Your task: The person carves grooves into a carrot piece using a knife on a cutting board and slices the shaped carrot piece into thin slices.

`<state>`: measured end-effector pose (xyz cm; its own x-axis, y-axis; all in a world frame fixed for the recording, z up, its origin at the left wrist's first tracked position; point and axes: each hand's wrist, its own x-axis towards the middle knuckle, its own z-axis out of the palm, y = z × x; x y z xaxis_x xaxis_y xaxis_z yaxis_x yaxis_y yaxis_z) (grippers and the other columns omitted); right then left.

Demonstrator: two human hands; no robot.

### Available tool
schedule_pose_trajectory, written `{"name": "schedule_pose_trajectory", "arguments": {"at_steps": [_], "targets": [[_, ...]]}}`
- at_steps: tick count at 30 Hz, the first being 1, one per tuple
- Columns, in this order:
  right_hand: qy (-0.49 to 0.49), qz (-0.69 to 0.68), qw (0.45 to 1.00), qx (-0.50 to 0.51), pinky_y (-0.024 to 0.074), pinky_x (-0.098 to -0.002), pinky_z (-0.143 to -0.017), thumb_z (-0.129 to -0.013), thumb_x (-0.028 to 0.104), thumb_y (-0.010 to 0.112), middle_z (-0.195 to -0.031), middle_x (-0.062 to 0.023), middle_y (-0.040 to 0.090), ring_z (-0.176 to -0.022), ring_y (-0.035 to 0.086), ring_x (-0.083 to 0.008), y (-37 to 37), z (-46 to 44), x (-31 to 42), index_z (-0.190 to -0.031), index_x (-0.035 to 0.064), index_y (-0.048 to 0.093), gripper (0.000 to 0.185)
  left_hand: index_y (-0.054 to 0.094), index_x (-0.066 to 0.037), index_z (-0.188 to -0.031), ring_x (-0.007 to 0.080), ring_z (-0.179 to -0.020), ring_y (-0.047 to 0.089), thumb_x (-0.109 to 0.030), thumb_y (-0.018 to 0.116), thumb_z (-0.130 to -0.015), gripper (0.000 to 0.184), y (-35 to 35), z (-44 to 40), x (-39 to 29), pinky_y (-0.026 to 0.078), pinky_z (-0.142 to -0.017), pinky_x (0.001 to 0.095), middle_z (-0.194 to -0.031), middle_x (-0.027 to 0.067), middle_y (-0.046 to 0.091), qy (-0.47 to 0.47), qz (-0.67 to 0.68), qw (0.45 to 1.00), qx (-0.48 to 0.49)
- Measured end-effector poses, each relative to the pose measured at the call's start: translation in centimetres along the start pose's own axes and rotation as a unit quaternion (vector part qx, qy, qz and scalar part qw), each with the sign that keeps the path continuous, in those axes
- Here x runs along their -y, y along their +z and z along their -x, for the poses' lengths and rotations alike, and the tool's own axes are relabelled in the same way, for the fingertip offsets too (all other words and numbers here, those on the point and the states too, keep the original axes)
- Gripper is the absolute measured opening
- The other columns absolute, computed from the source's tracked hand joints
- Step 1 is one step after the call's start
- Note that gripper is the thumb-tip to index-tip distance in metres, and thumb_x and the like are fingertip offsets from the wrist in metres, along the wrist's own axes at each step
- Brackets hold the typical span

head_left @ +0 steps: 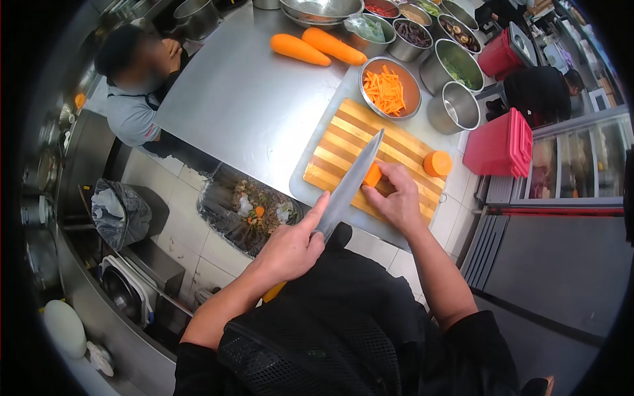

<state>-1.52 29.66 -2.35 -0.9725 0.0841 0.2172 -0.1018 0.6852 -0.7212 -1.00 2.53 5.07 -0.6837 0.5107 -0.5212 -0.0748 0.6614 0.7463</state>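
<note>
My left hand is closed round the handle of a large kitchen knife, its index finger stretched along the blade. The blade points up and away over the striped wooden cutting board. Fingers and thumb of my right hand pinch a carrot piece against the board, right beside the blade. A thick round carrot chunk sits at the board's right edge. Just beyond the board, carrot sticks lie in a metal bowl. Two whole peeled carrots rest on the steel table.
Several metal bowls of ingredients and an empty steel pot stand at the back right. A lined bin of food scraps is below the table's near edge. One person is at the left; another bends at the right.
</note>
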Motion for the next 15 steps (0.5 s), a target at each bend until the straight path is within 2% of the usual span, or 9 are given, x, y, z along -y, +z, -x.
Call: {"name": "schedule_pose_trajectory", "arguments": {"at_steps": [1,7,10,15], "targets": [[0.002,-0.001,1.000,-0.002,0.0587,-0.0381,-0.088,-0.079,0.013,0.088,-0.108,-0.0161,0.071,-0.100,0.070,-0.0317,0.02,0.07,0.04,-0.118,-0.0010,0.072,0.045,0.022,-0.016,-0.169,0.0281,-0.077,0.075,-0.017,0.052,-0.102,0.074,-0.03,-0.04,-0.06,0.058,-0.083,0.0391,-0.081,0.0112,0.075,0.002,-0.003,1.000,-0.001],[-0.016,0.003,1.000,-0.011,0.0584,-0.0392,-0.092,-0.078,0.013,0.088,-0.113,-0.0167,0.072,-0.105,0.070,-0.0326,0.11,0.15,-0.27,-0.120,-0.0011,0.073,0.047,0.022,-0.016,-0.169,0.0287,-0.077,0.075,-0.017,0.052,-0.101,0.074,0.09,-0.38,-0.30,0.058,-0.083,0.0390,-0.080,0.0115,0.075,0.004,-0.007,1.000,0.002],[-0.041,0.021,0.999,-0.018,0.0585,-0.0348,-0.092,-0.079,0.012,0.087,-0.114,-0.0144,0.072,-0.103,0.072,-0.0270,0.06,0.18,-0.54,-0.123,-0.0002,0.073,0.048,0.023,-0.017,-0.169,0.0528,-0.081,0.069,-0.019,0.053,-0.098,0.077,0.17,-0.52,-0.44,0.053,-0.084,0.0571,-0.080,0.0332,0.069,0.009,0.024,1.000,-0.001],[-0.046,0.028,0.998,-0.016,0.0586,-0.0358,-0.092,-0.080,0.013,0.087,-0.115,-0.0153,0.072,-0.105,0.072,-0.0286,0.01,0.19,-0.61,-0.124,-0.0005,0.072,0.048,0.023,-0.017,-0.169,0.0524,-0.081,0.069,-0.019,0.053,-0.098,0.077,0.22,-0.52,-0.54,0.053,-0.085,0.0566,-0.081,0.0334,0.069,0.011,0.020,1.000,-0.004]]}}
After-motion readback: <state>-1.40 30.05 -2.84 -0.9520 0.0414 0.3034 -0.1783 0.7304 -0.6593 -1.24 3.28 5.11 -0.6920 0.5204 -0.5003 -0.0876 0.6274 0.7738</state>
